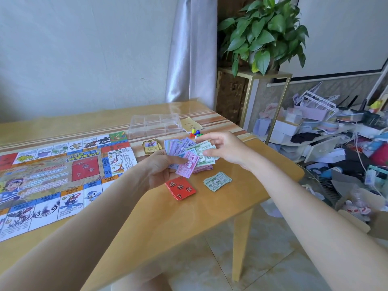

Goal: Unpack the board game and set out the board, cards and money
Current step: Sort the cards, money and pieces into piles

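Board (52, 175) and cards (180, 189) are out; left hand (161, 169) grips the mixed notes (189, 152), right hand (222, 148) pinches one, sorting unfinished.

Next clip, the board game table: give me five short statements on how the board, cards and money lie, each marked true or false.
1. The game board lies unfolded on the table. True.
2. The left hand holds a pink note. True.
3. The red card stack sits on the board. False: it lies on the table beside the board.
4. The clear tray is full of money. False: it looks empty.
5. A small green note pile lies apart, near the table edge. True.
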`<state>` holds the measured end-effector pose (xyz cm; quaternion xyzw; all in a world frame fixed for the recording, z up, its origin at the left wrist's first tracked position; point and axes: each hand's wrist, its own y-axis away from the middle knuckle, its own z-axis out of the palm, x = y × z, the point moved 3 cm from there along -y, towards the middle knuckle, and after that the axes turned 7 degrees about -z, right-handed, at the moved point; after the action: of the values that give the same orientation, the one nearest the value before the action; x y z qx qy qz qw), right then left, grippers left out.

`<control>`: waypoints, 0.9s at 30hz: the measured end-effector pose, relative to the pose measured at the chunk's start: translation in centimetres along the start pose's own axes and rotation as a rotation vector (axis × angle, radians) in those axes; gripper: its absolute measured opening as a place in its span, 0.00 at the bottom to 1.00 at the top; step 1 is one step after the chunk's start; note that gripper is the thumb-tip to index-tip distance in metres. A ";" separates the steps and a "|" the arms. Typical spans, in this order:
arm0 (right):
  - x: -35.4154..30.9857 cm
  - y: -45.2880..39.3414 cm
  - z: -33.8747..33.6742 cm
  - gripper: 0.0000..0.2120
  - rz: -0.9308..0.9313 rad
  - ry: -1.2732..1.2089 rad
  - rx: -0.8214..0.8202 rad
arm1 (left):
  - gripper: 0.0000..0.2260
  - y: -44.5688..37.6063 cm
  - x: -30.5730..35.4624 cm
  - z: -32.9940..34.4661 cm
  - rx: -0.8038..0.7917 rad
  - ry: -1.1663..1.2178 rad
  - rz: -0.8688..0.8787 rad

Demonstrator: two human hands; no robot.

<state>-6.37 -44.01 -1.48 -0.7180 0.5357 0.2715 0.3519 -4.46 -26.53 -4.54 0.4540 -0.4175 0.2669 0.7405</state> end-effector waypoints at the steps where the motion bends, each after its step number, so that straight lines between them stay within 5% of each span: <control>1: 0.0 0.0 0.1 0.18 -0.018 0.045 -0.024 | 0.08 -0.1 0.0 0.0 0.006 -0.002 -0.002; 5: 0.1 0.0 0.3 0.18 0.006 0.178 -0.109 | 0.09 -0.2 -0.2 0.2 0.024 -0.022 -0.005; 10: 0.1 1.0 -1.3 0.12 0.138 0.046 -0.014 | 0.09 0.0 -0.1 -0.2 0.074 -0.020 0.003; 15: 0.9 2.9 -1.0 0.10 0.274 0.141 -0.277 | 0.08 0.0 0.2 -0.9 0.103 -0.010 0.029; 18: 1.4 2.9 0.2 0.08 0.238 0.356 -0.300 | 0.09 0.2 -0.1 -0.1 0.080 -0.020 0.027; 24: 0.9 2.6 0.0 0.12 0.109 0.608 -0.222 | 0.09 0.1 -0.2 0.1 0.079 -0.014 0.029; 27: 0.4 2.7 -0.2 0.21 0.160 0.510 -0.408 | 0.08 0.2 -0.1 -0.1 0.084 -0.030 0.036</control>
<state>-8.81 -44.88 -2.24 -0.7742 0.5956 0.2115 0.0329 -4.60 -26.33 -4.60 0.4811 -0.4250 0.2906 0.7096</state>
